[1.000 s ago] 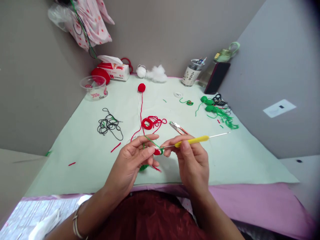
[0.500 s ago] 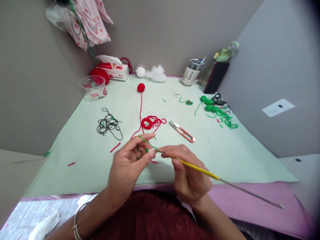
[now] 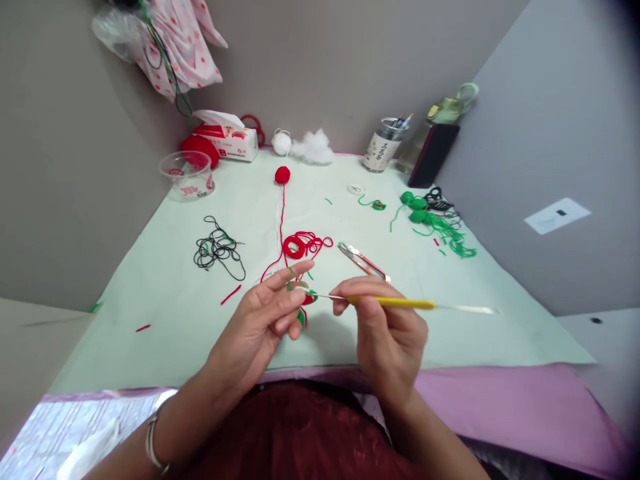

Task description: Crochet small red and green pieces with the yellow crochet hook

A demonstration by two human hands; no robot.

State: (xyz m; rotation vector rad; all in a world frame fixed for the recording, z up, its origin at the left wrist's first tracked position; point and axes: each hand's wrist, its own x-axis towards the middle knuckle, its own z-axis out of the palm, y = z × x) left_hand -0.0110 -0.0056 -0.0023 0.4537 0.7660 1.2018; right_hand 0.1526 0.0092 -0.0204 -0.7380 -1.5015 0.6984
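My left hand (image 3: pixel 267 310) pinches a small green and red crocheted piece (image 3: pixel 309 297), with green yarn running over its raised index finger. My right hand (image 3: pixel 387 327) is closed round the yellow handle of a crochet hook (image 3: pixel 407 303), whose thin metal tip reaches the piece at my left fingertips. Just beyond my hands lie a coil of red yarn (image 3: pixel 294 246) and orange-handled thread snips (image 3: pixel 365 261). A red strand leads back from there to a small red ball (image 3: pixel 283 175).
Tangled black yarn (image 3: pixel 219 250) lies left. Green balls and strands (image 3: pixel 419 216) lie right, near a leaning phone (image 3: pixel 434 155). At the back stand a plastic tub (image 3: pixel 187 177), a tissue box (image 3: pixel 233 141), white stuffing (image 3: pixel 314 147) and a pen cup (image 3: pixel 383 147).
The hook has swung from a downward slant to nearly level. My left hand has turned, and more of the green and red piece shows beneath its fingers.
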